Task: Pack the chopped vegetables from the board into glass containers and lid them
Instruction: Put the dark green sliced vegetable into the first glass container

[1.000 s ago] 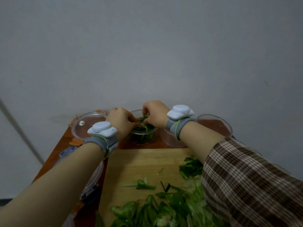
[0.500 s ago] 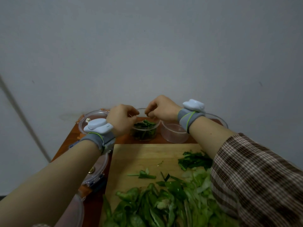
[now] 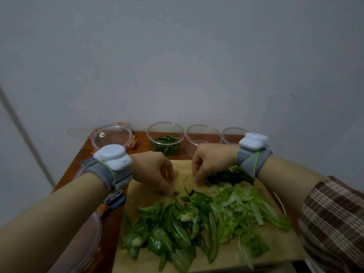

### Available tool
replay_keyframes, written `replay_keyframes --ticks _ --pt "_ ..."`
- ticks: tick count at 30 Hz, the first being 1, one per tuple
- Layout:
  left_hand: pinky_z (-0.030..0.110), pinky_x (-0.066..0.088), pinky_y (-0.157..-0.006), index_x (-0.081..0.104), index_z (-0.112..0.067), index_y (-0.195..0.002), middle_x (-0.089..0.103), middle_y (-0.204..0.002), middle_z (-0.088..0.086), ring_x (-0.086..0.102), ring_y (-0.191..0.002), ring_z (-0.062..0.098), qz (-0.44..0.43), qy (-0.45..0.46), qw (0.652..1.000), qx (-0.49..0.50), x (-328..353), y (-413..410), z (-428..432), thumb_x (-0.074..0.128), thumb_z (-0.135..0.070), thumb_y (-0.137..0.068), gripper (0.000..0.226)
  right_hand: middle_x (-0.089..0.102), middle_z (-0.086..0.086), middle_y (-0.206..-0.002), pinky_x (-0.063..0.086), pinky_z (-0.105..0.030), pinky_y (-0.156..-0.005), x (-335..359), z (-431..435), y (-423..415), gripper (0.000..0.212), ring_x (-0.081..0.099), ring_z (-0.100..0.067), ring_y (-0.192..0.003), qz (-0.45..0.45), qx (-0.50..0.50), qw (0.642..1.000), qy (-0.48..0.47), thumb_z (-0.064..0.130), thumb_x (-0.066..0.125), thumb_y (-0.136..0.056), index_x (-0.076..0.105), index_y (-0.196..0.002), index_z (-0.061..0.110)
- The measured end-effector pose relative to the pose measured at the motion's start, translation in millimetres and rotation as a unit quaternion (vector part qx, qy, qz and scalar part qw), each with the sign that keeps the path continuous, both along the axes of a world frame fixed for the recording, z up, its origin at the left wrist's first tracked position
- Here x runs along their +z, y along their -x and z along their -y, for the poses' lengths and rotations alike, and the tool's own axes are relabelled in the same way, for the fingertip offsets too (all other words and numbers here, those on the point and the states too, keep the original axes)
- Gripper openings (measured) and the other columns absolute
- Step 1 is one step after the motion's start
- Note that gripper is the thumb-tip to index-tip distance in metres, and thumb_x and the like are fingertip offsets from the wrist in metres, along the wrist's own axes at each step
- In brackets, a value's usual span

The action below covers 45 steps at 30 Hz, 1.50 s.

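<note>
Pinching a green strip (image 3: 175, 192) on the board (image 3: 182, 168), fingers of the left hand (image 3: 153, 170) are shown curled; the grip of the right hand (image 3: 210, 162) on dark leaves (image 3: 228, 177) cannot be told. Beyond the fingers, one glass container (image 3: 166, 122) is part-filled with green strips.

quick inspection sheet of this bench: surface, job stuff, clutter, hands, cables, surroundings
surface: wooden cutting board on a red-brown table
job's things: green pepper pieces, lettuce shreds and dark greens lie on the board; filled glass container holds green strips, no lid on; empty container stands to its right; third container is partly behind the wrist; orange-clip lid lies to the left
clutter: nothing seen
hands: left hand has fingertips at a small green piece; right hand is curled at the dark greens; grip unclear for both
cables: nothing seen
surroundings: grey wall; wrist device on each arm
</note>
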<state>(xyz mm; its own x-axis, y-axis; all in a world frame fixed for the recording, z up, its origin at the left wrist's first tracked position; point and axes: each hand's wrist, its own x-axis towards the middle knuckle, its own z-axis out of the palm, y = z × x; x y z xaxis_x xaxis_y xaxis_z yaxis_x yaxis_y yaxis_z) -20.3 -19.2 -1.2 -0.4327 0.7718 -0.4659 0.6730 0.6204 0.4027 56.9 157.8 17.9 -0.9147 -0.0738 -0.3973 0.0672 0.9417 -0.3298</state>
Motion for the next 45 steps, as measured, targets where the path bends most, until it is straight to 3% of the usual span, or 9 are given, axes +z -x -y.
replay_keyframes --ticks 9,13,17,20,23,28,32,39,45 --pt "0.018 0.046 -0.077 0.066 -0.024 -0.110 0.061 -0.099 -0.011 0.058 -0.090 0.007 -0.020 -0.019 1.000 -0.014 -4 -7 -3 0.070 -0.030 -0.082 0.029 0.065 0.004 -0.068 0.045 -0.014 -0.052 -10 18 -9 0.013 0.056 -0.006 -0.060 0.032 0.027 0.998 -0.050 0.007 0.075 -0.071 0.075 -0.084 0.009" --pt "0.017 0.045 -0.075 0.065 -0.024 -0.111 0.060 -0.097 -0.010 0.058 -0.091 0.007 -0.017 -0.037 0.999 0.000 -8 -6 -4 0.067 -0.026 -0.085 0.027 0.061 0.015 -0.056 0.045 -0.015 -0.053 -12 16 -8 0.012 0.054 -0.001 -0.053 -0.008 0.012 0.999 -0.037 0.009 0.076 -0.070 0.075 -0.081 0.013" --pt "0.017 0.047 -0.075 0.065 -0.026 -0.111 0.060 -0.092 -0.013 0.058 -0.090 0.007 -0.019 -0.064 0.998 0.012 -10 -4 -4 0.067 -0.027 -0.085 0.026 0.069 0.008 -0.076 0.047 -0.018 -0.066 -10 10 -8 0.019 0.057 -0.001 -0.063 -0.056 -0.012 0.998 0.009 0.014 0.078 -0.072 0.075 -0.090 0.012" --pt "0.025 0.051 -0.083 0.065 -0.028 -0.109 0.064 -0.098 -0.008 0.060 -0.094 0.010 0.003 -0.062 0.998 0.010 -11 -6 -4 0.070 -0.038 -0.081 0.030 0.064 0.015 -0.068 0.046 -0.015 -0.064 -7 11 -11 0.021 0.056 0.005 -0.057 -0.024 0.002 0.999 0.028 0.016 0.080 -0.071 0.075 -0.092 0.015" --pt "0.027 0.052 -0.086 0.063 -0.028 -0.108 0.065 -0.101 -0.007 0.061 -0.095 0.010 0.014 -0.050 0.999 0.006 -11 -8 -7 0.072 -0.040 -0.078 0.034 0.064 0.006 -0.077 0.046 -0.018 -0.065 -8 14 -9 0.028 0.057 -0.007 -0.069 0.015 0.028 0.999 0.039 0.013 0.080 -0.072 0.073 -0.099 0.014" --pt "0.018 0.049 -0.078 0.062 -0.026 -0.113 0.063 -0.106 -0.007 0.059 -0.093 0.008 -0.013 -0.043 0.999 0.011 -13 -6 -8 0.072 -0.030 -0.080 0.034 0.063 0.008 -0.070 0.049 -0.023 -0.065 -16 16 -5 0.020 0.056 -0.008 -0.063 0.021 0.042 0.998 0.033 0.012 0.080 -0.072 0.074 -0.092 0.010" --pt "0.011 0.043 -0.067 0.064 -0.021 -0.116 0.063 -0.105 -0.007 0.056 -0.084 0.002 -0.023 -0.054 0.998 0.018 -10 -2 -8 0.068 -0.025 -0.085 0.031 0.063 0.010 -0.065 0.047 -0.013 -0.056 -18 13 -4 0.013 0.057 -0.005 -0.056 0.004 0.034 0.999 0.023 0.012 0.078 -0.074 0.074 -0.086 0.010" --pt "0.018 0.048 -0.082 0.066 -0.019 -0.112 0.065 -0.107 -0.005 0.060 -0.094 0.008 -0.046 -0.090 0.994 0.043 -14 1 -7 0.067 -0.023 -0.085 0.027 0.065 0.007 -0.074 0.048 -0.012 -0.060 -18 4 -2 0.014 0.062 -0.009 -0.065 -0.069 -0.018 0.997 0.032 0.010 0.075 -0.077 0.073 -0.091 0.010" --pt "0.023 0.051 -0.083 0.064 -0.020 -0.114 0.063 -0.104 -0.004 0.059 -0.092 0.011 -0.076 -0.071 0.992 0.072 -16 3 -6 0.071 -0.032 -0.082 0.035 0.063 -0.005 -0.100 0.053 -0.034 -0.074 -19 15 -6 0.044 0.061 -0.020 -0.082 -0.027 0.016 0.999 0.028 0.029 0.083 -0.069 0.065 -0.107 0.020"
